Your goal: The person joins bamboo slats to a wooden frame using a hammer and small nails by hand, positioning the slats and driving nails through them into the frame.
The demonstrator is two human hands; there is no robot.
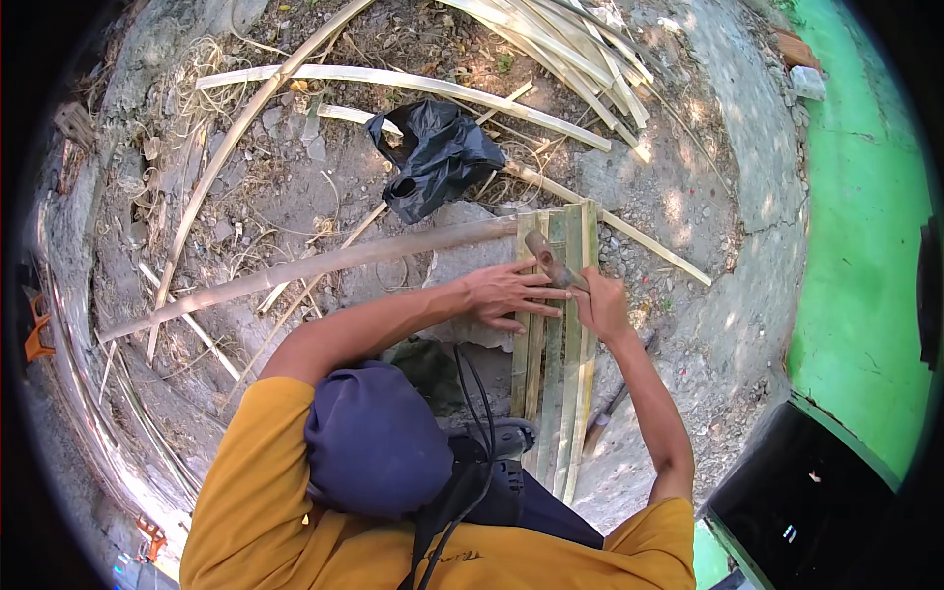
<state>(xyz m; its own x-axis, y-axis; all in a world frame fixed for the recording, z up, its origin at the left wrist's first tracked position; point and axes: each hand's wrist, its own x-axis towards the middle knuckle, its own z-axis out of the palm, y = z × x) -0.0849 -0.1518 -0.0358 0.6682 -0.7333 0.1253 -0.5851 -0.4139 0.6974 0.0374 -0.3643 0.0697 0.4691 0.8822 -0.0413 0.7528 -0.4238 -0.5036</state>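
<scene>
Several narrow bamboo slats (pixel 553 383) lie side by side, running from near my knees to a long bamboo pole (pixel 344 258) that crosses their far end. My left hand (pixel 506 295) rests flat over the slats, its fingers spread toward the right. In my right hand (pixel 604 303) is a hammer (pixel 543 251), gripped by the handle. Its head is over the slats, just beyond my left fingertips. Whether a nail stands under the hammer cannot be made out.
A crumpled black plastic bag (pixel 433 157) lies beyond the pole. Loose split bamboo strips (pixel 560 49) cover the rubble ground at the far side. A tool with a dark handle (pixel 608 421) lies right of the slats. A green floor (pixel 855 246) borders the right.
</scene>
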